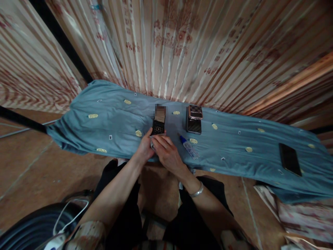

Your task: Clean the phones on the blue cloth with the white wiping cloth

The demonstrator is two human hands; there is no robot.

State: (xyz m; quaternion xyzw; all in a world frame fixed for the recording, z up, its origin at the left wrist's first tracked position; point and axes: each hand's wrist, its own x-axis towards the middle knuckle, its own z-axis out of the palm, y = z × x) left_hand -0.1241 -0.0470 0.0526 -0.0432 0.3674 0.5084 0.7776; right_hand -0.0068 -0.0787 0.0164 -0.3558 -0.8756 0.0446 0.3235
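Note:
An opened flip phone [159,128] with a dark keypad is tilted up over the blue cloth-covered table, its screen partly pixelated. My left hand [145,146] grips its lower end from the left side. Fingers of my right hand [168,152] are closed together and press a pale cloth [152,143] against the phone's lower part. The cloth is mostly hidden under those fingers. To the right lies a clear bottle [191,149] with a blue cap, touched by neither hand.
Behind the bottle is a half-folded dark phone [194,125] with a checkered back. A flat black phone [290,159] lies toward the right end of the blue tablecloth [229,149]. A patterned curtain [166,52] hangs along the far edge. A black ribbed stool or tub [33,225] stands lower left.

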